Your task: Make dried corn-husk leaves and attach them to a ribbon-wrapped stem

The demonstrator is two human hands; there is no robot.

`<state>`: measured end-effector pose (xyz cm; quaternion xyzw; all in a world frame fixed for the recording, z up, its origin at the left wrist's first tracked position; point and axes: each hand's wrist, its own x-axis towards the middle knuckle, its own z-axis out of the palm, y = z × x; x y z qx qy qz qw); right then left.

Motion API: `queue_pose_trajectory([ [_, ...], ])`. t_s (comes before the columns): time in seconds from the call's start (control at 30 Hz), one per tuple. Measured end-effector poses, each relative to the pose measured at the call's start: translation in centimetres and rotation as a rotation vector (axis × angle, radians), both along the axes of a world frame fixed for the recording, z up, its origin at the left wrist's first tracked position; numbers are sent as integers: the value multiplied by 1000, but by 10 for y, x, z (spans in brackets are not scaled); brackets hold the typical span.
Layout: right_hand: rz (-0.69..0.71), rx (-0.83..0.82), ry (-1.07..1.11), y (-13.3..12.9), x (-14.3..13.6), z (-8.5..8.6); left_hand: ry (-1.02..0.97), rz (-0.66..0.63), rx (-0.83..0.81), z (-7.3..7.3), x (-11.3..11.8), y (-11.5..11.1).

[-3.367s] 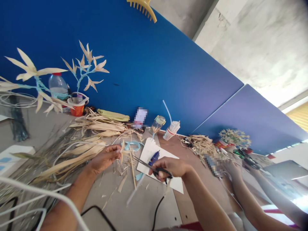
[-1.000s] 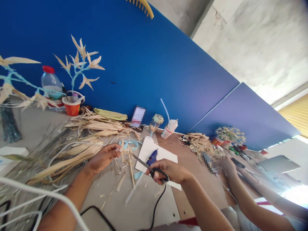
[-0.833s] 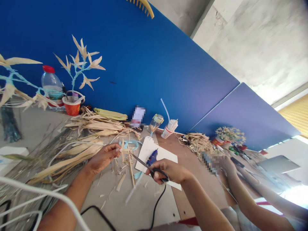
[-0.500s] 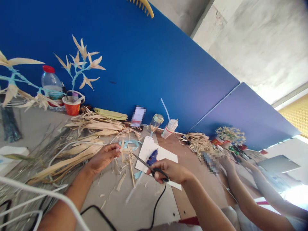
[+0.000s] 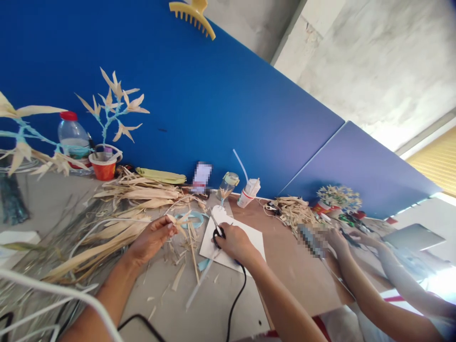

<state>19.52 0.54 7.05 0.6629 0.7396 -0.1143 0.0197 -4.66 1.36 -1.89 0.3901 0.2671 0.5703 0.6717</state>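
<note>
My left hand (image 5: 156, 236) pinches a small pale husk flower (image 5: 181, 222) between thumb and fingers, left of a roll of light blue tape (image 5: 194, 219). Over the white sheet (image 5: 253, 237), my right hand (image 5: 230, 240) is closed round the black handles of the scissors (image 5: 218, 233); their blades point up and to the left, apart from the flower. The glue gun on the sheet is hidden by my right hand. Husk scraps (image 5: 178, 276) lie below the flower.
Dried husks (image 5: 149, 192) and thin stems spread at the left, near a red cup (image 5: 103, 168) and bottle (image 5: 73, 137). A jar (image 5: 229, 183) and white cup (image 5: 248, 194) stand behind. Black cable (image 5: 233, 304) crosses the front. Another person's hands (image 5: 338, 244) are at right.
My right hand has moved left and slightly up with the scissors, whose blades now point more steeply upward. My left hand still holds the flower, which has tilted. The view has shifted slightly.
</note>
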Motion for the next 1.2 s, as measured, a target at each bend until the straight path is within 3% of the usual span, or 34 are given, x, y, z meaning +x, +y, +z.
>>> queue_pose_trajectory([
  [0.2,19,-5,-33,24,-34,-20,-53,77,-82,3,0,0],
  [0.4,85,5,-123,30,-57,-34,-114,107,-76,1,0,2],
  [0.63,152,-22,-207,27,-62,-30,-123,100,-87,0,0,2],
  [1.03,194,-21,-158,13,-50,-24,-227,56,-55,3,3,2],
  [1.2,204,129,-164,6,-47,-22,-259,90,-29,-2,3,6],
])
